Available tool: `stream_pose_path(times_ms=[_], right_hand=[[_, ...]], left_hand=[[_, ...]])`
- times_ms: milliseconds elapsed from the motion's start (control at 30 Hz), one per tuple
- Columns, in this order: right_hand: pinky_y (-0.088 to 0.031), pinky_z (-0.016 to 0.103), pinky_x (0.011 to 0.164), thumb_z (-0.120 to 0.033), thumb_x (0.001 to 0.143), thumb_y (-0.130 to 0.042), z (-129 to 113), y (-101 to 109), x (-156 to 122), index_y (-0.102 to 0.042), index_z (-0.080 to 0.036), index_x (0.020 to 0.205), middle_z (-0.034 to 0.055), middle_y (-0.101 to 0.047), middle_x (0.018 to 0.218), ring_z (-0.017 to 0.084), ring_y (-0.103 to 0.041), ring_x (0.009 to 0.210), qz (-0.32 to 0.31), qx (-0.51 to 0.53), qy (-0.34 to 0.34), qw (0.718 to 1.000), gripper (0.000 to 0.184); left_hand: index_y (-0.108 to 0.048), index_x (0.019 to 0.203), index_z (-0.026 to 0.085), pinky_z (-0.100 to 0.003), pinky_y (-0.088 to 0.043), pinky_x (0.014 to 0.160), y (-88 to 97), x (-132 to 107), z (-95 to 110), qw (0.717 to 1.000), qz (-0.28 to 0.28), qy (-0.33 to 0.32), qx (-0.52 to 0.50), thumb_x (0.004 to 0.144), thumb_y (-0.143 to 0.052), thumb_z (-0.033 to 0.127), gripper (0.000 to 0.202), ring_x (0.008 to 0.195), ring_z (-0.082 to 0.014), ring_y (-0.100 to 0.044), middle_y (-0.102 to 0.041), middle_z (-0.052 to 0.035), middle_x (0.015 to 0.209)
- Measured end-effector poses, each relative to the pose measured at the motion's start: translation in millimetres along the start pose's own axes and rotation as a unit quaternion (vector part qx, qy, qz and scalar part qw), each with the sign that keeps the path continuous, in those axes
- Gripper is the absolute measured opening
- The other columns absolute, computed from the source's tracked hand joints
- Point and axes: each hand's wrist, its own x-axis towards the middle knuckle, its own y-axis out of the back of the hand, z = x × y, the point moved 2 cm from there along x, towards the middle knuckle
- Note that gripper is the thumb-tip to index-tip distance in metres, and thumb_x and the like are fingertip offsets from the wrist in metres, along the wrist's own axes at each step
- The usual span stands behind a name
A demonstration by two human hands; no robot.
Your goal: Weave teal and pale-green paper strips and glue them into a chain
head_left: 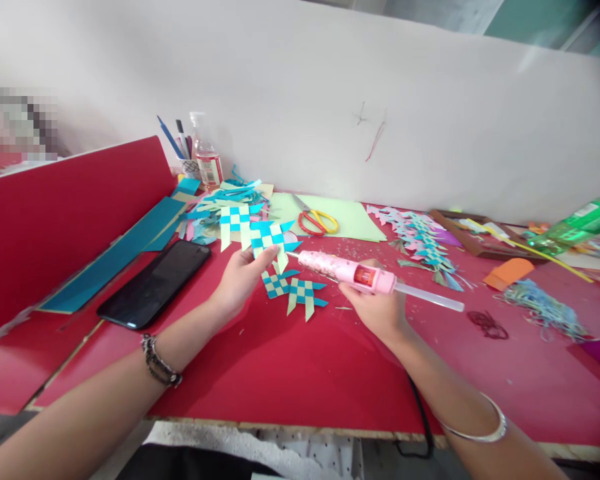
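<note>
Between the thumb and fingers of my left hand (243, 277) is a woven paper fish (269, 237) in blue and pale yellow checks. My right hand (377, 303) is wrapped round a pink glue gun (327, 265), with a clear glue stick (430, 297) poking out of its back end. The nozzle points left and lies close to the held paper fish; whether it touches cannot be made out. Below, two more woven paper fish (301, 291) lie on the red table. Another checked piece (236, 220) lies just behind my left hand.
A black phone (155, 283) lies left, beside blue paper strips (115, 250). Behind are scissors (317, 222) on green paper (363, 223), a pen cup (190, 167) and a bottle (209, 157). Finished fish strings (420, 240), a brown tray (473, 237) and a green bottle (587, 220) stand right. A black cord (420, 413) hangs over the edge.
</note>
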Motion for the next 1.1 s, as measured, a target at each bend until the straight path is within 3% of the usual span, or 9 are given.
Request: stream_pose_path(times_ms=[500, 933, 1100], right_hand=[[-0.036, 0.022, 0.042, -0.035, 0.071, -0.050, 0.8, 1.1, 0.0, -0.045, -0.020, 0.064, -0.0014, -0.054, 0.049, 0.013, -0.053, 0.045, -0.017, -0.030, -0.010, 0.999, 0.017], [-0.035, 0.021, 0.042, -0.031, 0.070, -0.052, 0.7, 2.4, 0.8, -0.045, -0.019, 0.065, -0.0029, -0.053, 0.050, 0.012, -0.051, 0.045, 0.005, -0.029, 0.012, 1.000, 0.015], [-0.035, 0.021, 0.044, -0.030, 0.070, -0.051, 1.0, 2.3, 0.1, -0.046, -0.019, 0.065, -0.0019, -0.054, 0.052, 0.012, -0.051, 0.046, -0.009, -0.024, -0.011, 1.000, 0.013]], left_hand=[[-0.059, 0.072, 0.015, -0.023, -0.040, 0.071, 1.1, 0.9, -2.0, 1.000, -0.004, -0.007, 0.002, 0.068, -0.059, 0.039, 0.024, 0.069, -0.0115, -0.053, -0.061, -0.0005, 0.073], [-0.059, 0.072, 0.015, -0.024, -0.040, 0.071, 1.1, 0.6, -1.0, 1.000, 0.006, 0.002, 0.007, 0.067, -0.059, 0.040, 0.025, 0.069, -0.0121, -0.053, -0.060, -0.0010, 0.073], [-0.059, 0.072, 0.015, -0.024, -0.040, 0.071, 0.9, 0.7, -0.1, 1.000, -0.002, 0.003, 0.003, 0.068, -0.058, 0.039, 0.025, 0.069, -0.0116, -0.053, -0.060, -0.0013, 0.074]])
